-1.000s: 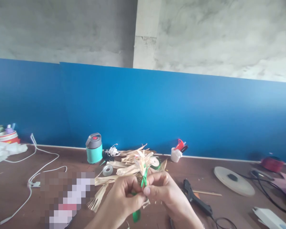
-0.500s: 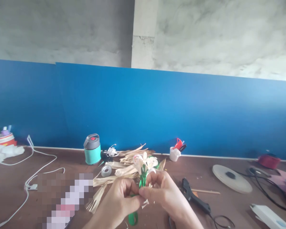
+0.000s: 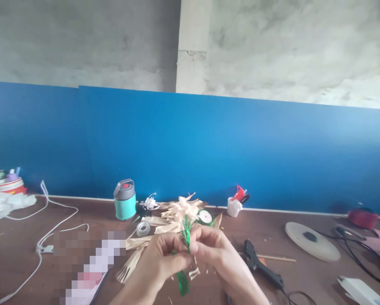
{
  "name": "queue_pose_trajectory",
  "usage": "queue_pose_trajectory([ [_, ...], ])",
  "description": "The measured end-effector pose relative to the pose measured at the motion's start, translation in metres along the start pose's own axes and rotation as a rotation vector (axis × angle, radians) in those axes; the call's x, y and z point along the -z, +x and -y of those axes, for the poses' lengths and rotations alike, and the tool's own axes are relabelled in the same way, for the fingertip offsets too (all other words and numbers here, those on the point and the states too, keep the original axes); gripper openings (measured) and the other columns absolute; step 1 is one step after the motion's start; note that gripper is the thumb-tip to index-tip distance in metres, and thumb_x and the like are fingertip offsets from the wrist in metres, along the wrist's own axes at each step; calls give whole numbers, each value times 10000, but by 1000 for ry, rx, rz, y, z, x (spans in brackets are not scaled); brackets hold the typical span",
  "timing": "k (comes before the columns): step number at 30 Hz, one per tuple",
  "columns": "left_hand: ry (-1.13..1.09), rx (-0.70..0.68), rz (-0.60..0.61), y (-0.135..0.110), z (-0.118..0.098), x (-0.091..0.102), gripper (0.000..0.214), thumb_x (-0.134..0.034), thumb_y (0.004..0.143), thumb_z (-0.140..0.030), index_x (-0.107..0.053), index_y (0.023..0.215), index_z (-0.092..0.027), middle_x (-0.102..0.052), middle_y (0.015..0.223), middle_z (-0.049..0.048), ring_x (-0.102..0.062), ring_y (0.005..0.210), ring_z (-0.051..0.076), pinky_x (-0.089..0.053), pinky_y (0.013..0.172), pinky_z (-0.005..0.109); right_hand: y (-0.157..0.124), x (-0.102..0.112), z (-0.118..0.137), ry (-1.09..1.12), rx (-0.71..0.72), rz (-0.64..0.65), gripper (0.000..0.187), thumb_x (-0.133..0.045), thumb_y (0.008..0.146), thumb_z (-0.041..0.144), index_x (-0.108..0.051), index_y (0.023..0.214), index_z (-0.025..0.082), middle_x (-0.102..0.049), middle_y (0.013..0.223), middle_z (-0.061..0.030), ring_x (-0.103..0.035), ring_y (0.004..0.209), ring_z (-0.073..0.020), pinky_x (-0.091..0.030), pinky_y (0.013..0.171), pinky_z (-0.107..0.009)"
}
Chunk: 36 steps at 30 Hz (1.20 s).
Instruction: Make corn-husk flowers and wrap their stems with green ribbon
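Between my two hands is a small bunch of pale, husk-like flowers (image 3: 181,212) with green-wrapped stems (image 3: 186,231). My left hand (image 3: 164,258) pinches the lower stems, and a loose end of green tape (image 3: 183,283) hangs below its fingers. My right hand (image 3: 210,250) is closed, its thumb and forefinger pressed at the right side of the stems; whether tape is between them is hidden. Behind the bunch lie dried corn husks (image 3: 139,243) and a green spool with a white centre (image 3: 205,217).
A teal flask (image 3: 125,207) and a clear tape roll (image 3: 143,228) stand left of the husks. To the right are a white pen cup (image 3: 233,206), a black glue gun (image 3: 261,264) with a cord, and a round pale lid (image 3: 312,241). White cables (image 3: 39,241) trail at the left.
The flower bunch has tipped away and slightly left, uncovering the green spool behind it. The hanging tape end has swung a little right. Both hands keep hold.
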<state>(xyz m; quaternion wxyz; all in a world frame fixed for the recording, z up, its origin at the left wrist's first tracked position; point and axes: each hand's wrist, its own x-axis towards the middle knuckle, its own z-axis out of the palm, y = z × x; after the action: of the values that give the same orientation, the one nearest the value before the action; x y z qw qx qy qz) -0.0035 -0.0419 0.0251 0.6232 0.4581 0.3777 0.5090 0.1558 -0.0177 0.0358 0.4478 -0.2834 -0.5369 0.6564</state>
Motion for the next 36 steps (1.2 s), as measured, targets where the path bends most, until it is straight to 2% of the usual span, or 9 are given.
queue_pose_trajectory([
  [3,-88,-35,-28,2,-1,6,276,-825,586,-302,-589,567,-160,-618,534,-33,-379,446,50,-222,431,180,1,2,-1,79,-69,43,289,-760,750,401,-661,758,130,-606,657,6,-484,559,-58,-352,525,-165],
  [6,-137,-64,24,2,-2,8,267,-824,615,-315,-608,584,-161,-651,514,-13,-489,451,74,-317,447,179,4,3,-8,119,-167,173,312,-706,799,410,-655,724,111,-646,637,-30,-445,448,-38,-296,427,-157],
  [9,-170,-72,117,0,-5,7,253,-818,639,-306,-613,603,-164,-673,516,-3,-607,490,133,-452,513,240,9,2,-17,204,-198,262,314,-745,741,393,-665,652,103,-649,571,-35,-379,349,-24,-197,341,-165],
  [13,-118,-65,166,-4,-10,6,228,-806,671,-283,-623,620,-158,-723,566,35,-668,540,175,-491,559,284,14,2,-23,315,-241,329,254,-807,634,306,-677,581,94,-588,469,2,-312,319,-11,-118,324,-167],
  [18,-105,-82,106,-5,-11,5,222,-827,644,-305,-660,626,-159,-734,609,38,-680,596,195,-520,600,322,8,-1,-17,294,-210,196,198,-828,624,233,-671,606,113,-570,484,20,-417,429,-41,-252,433,-166],
  [23,-57,-112,3,-2,-7,4,287,-821,638,-399,-663,638,-160,-612,480,-39,-457,388,42,-339,417,162,1,-11,-12,254,-92,37,253,-832,651,293,-641,638,128,-540,535,25,-428,500,-70,-270,501,-202],
  [26,-91,-95,27,-2,-6,5,340,-775,661,-478,-637,658,-167,-462,369,-87,-330,317,21,-184,348,151,1,-14,-11,256,-68,46,292,-817,661,331,-615,617,125,-471,518,44,-326,475,-54,-193,478,-206],
  [29,-75,-34,47,-3,-7,7,334,-755,673,-477,-599,682,-181,-493,363,-75,-372,300,40,-170,326,156,0,-13,-9,253,-91,98,291,-815,661,337,-620,635,122,-460,520,48,-252,464,-44,-124,467,-217],
  [36,75,-112,52,-5,-12,14,184,-751,676,-293,-609,674,-176,-620,532,-27,-517,465,82,-360,460,193,-1,-11,-4,270,-205,178,291,-829,631,330,-626,640,121,-489,522,38,-264,435,-26,-105,451,-206],
])
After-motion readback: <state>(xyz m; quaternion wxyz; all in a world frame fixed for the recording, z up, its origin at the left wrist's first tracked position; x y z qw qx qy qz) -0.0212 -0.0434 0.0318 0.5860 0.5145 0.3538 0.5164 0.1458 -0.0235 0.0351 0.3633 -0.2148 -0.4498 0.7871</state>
